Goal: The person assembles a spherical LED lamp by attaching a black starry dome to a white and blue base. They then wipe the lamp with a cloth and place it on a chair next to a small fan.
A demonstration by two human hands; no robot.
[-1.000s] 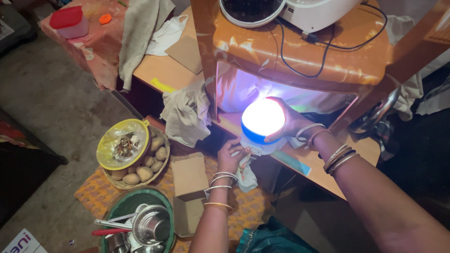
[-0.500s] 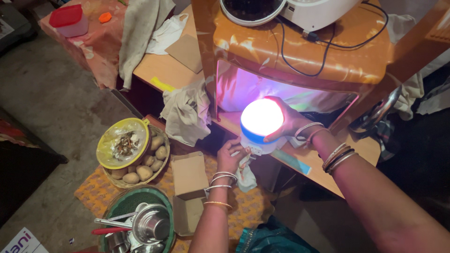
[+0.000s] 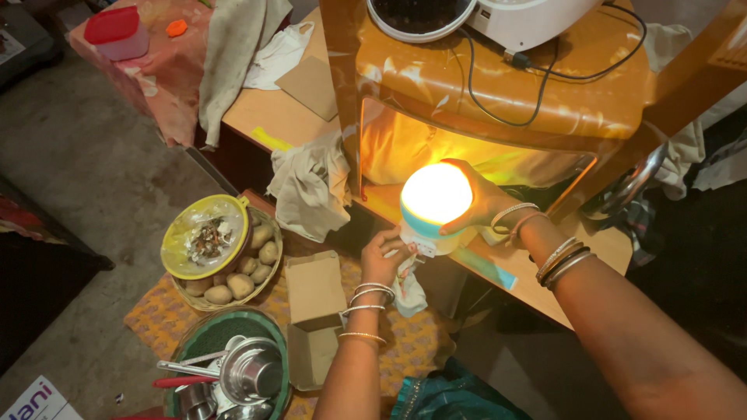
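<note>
glossy wooden table (image 3: 498,85); shiny steel pots (image 3: 250,373), matt cardboard box (image 3: 315,292)

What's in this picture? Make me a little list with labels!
right hand: holds a glowing round lamp
left hand: fingers at the lamp's base
lamp light: yellow-orange
basket: potatoes, with a yellow plate on top
green tub: steel pots
cardboard box: open, on the floor
cloth: hangs off the table

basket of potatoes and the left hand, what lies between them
In the head view, an open cardboard box lies on the yellow mat between the basket of potatoes and the left hand.
</note>
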